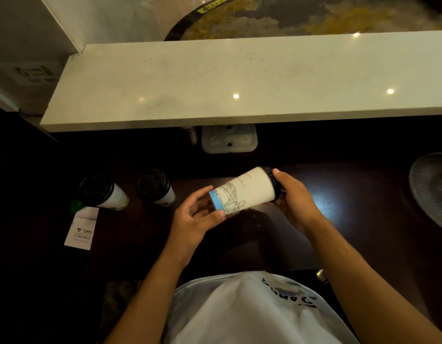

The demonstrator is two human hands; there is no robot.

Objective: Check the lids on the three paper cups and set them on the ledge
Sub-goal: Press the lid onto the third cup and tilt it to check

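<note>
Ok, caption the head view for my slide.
Both hands, left hand and right hand, tip a lidded paper cup sideways below the bare ledge.

Glass dish (430,189), card (81,229) (white)

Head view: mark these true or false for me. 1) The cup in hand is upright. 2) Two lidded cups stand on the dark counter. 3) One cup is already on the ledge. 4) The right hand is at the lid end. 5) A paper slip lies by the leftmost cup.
1) False: the illustrated cup lies tilted sideways between both hands.
2) True: the left cup and the middle cup stand there.
3) False: the white ledge holds no cup.
4) True: the right hand grips the black lid; the left hand holds the base.
5) True: the paper slip.
</note>
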